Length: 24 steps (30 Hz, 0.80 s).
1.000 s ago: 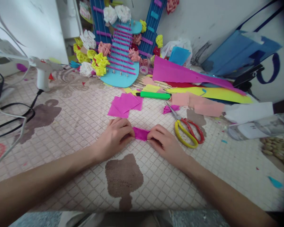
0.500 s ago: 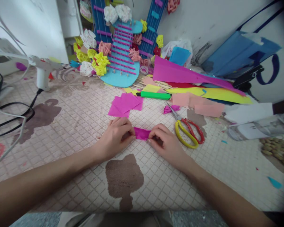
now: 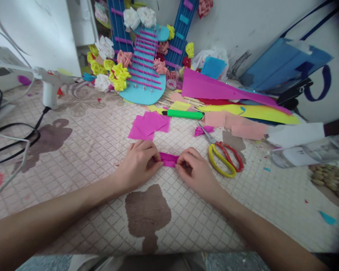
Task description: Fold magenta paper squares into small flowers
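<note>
A narrow folded strip of magenta crepe paper (image 3: 169, 159) stretches between my hands, low over the patterned tablecloth (image 3: 101, 222). My left hand (image 3: 141, 160) pinches its left end, and my right hand (image 3: 196, 167) pinches the right end. Fingers hide both ends of the strip. Just beyond my left hand lie several loose magenta paper squares (image 3: 149, 125). To the right of my right hand rest scissors (image 3: 223, 160) with one yellow and one red handle, blades slightly apart. By their tips sits a small pleated magenta paper piece (image 3: 203, 130).
A green cutter (image 3: 185, 114) and peach paper pieces (image 3: 248, 130) lie farther back. Blue cardboard guitar shapes (image 3: 147, 88) with paper flowers stand against the wall. At left are a white glue gun (image 3: 49, 88) and cables (image 3: 25, 150); at right, a clear bottle (image 3: 310, 150).
A crease now runs along the strip, with a lighter folded edge showing on its near side. Both hands keep nearly the same place and grip.
</note>
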Tool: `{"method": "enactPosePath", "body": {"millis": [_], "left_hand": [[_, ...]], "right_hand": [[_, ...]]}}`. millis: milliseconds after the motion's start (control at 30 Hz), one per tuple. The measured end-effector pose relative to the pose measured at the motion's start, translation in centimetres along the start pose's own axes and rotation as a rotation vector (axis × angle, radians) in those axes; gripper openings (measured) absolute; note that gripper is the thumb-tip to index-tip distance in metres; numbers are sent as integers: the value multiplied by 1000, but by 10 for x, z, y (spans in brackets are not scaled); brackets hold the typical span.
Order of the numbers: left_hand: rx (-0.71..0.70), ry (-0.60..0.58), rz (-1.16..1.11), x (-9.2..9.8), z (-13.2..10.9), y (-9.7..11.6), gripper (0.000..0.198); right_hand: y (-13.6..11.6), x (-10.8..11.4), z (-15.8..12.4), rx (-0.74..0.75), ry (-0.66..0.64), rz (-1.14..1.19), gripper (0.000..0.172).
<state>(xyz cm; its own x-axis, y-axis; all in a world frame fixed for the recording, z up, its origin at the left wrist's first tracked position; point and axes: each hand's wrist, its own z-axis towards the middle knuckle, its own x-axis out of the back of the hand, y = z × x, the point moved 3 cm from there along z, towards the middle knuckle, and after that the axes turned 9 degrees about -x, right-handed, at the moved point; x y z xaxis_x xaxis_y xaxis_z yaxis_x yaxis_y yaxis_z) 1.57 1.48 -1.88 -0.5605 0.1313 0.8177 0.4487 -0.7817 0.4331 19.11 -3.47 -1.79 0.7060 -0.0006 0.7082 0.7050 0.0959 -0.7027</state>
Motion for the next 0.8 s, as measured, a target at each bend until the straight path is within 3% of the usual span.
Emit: {"method": "enactPosePath", "body": {"millis": [800], "left_hand": [[71, -16, 27, -3, 4, 0, 10]], "right_hand": [[-1, -3, 3, -18, 23, -23, 16]]}}
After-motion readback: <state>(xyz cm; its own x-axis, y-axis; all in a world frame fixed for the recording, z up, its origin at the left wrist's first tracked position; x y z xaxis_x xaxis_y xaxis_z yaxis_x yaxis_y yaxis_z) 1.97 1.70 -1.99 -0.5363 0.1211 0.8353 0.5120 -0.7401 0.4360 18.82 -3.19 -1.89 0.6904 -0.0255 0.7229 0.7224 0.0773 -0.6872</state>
